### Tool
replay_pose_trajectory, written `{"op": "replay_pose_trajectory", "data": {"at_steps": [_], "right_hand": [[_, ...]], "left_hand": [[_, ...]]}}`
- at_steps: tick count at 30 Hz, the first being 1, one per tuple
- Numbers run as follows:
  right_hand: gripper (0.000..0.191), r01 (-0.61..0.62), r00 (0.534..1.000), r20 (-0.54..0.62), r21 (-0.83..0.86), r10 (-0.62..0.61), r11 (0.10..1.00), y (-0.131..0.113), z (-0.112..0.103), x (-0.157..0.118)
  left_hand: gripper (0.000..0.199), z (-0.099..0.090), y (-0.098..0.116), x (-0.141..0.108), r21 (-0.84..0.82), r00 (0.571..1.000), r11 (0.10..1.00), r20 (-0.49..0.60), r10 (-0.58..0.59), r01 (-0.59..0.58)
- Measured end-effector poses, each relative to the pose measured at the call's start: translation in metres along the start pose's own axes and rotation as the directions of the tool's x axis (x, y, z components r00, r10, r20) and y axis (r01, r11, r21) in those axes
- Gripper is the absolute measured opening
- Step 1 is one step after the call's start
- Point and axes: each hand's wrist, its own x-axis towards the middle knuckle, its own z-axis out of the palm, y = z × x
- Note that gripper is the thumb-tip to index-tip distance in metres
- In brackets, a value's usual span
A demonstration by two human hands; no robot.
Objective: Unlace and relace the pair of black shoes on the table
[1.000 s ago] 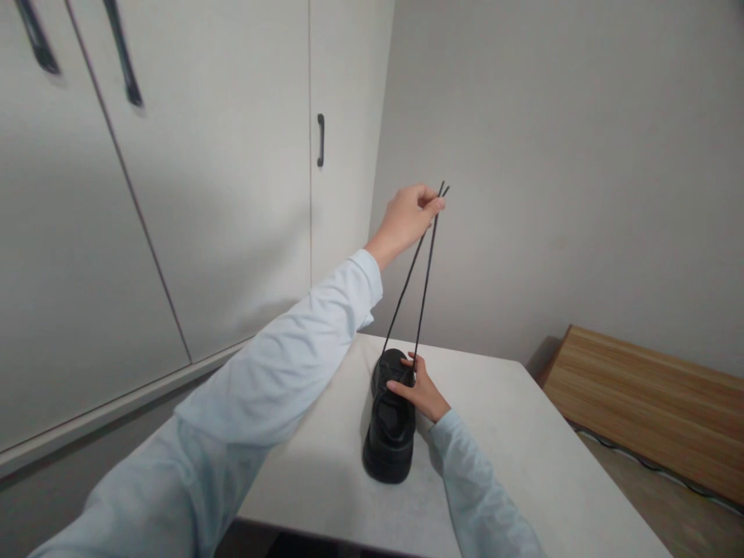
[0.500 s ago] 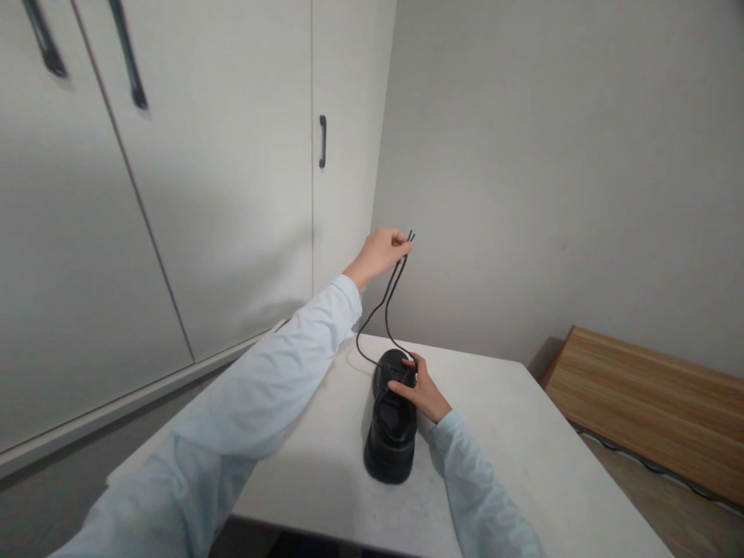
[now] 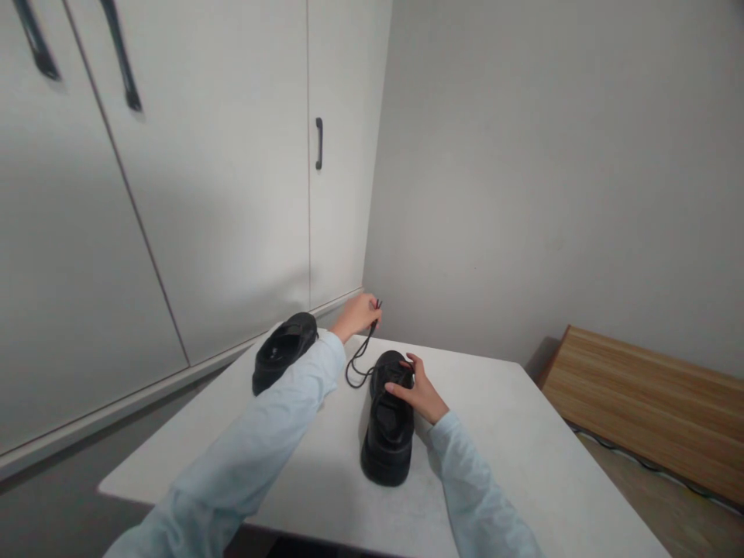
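Observation:
A black shoe (image 3: 388, 442) stands on the white table, its toe pointing away from me. My left hand (image 3: 359, 312) pinches the two ends of its black shoelace (image 3: 356, 372) above the table's far edge, left of the toe. The lace hangs slack in a loop from my fingers down to the shoe. My right hand (image 3: 419, 390) grips the shoe's upper from the right, thumb across the tongue area and fingers near the lacing. A second black shoe (image 3: 282, 353) lies to the left, partly behind my left forearm.
The white table (image 3: 488, 449) extends to both sides of the shoe. White cabinets (image 3: 232, 178) with dark handles stand along the left, and a grey wall (image 3: 523, 170) rises behind. A wood-grain panel (image 3: 645, 411) sits beyond the table on the right.
My left hand has come down and to the left with the lace ends, and the lace has gone from stretched upward to slack. The second shoe has come into view. My right hand stays on the shoe.

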Motion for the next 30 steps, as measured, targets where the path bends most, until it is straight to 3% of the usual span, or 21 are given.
{"op": "replay_pose_trajectory", "data": {"at_steps": [4,6,10,16,20,25,27,30], "right_hand": [[0.09,0.003,1.0,0.0,-0.022,-0.003,1.0,-0.001,-0.001,-0.001],[0.09,0.013,1.0,-0.005,-0.022,-0.014,1.0,-0.002,-0.001,-0.001],[0.089,0.036,0.999,-0.003,-0.01,-0.036,0.999,-0.001,-0.001,-0.001],[0.08,0.079,0.997,0.013,-0.04,-0.079,0.996,-0.003,-0.003,-0.002],[0.076,0.087,0.996,0.007,-0.053,-0.086,0.995,-0.006,-0.002,-0.003],[0.074,0.106,0.994,-0.001,-0.066,-0.107,0.992,-0.007,-0.002,-0.002],[0.072,0.118,0.993,0.0,-0.081,-0.118,0.99,-0.007,-0.001,-0.002],[0.071,0.121,0.992,-0.005,-0.093,-0.122,0.988,-0.007,-0.001,-0.002]], "left_hand": [[0.003,0.01,-0.028,-0.007,0.199,0.971,0.979,-0.238,0.013,0.036],[0.003,0.015,-0.041,-0.011,0.198,0.959,0.978,-0.283,0.0,0.058],[0.013,0.019,-0.062,-0.018,0.073,0.974,0.987,-0.187,-0.131,0.147],[0.005,0.002,-0.071,-0.029,0.234,0.986,0.961,-0.104,-0.128,0.149],[0.002,-0.009,-0.068,-0.038,0.305,0.986,0.945,0.069,-0.149,0.121],[0.004,-0.006,-0.07,-0.05,0.32,0.939,0.943,0.286,-0.191,0.094],[0.005,-0.003,-0.073,-0.054,0.326,0.942,0.942,0.286,-0.178,0.079],[0.008,0.001,-0.078,-0.058,0.359,0.971,0.931,0.186,-0.148,0.073]]}}
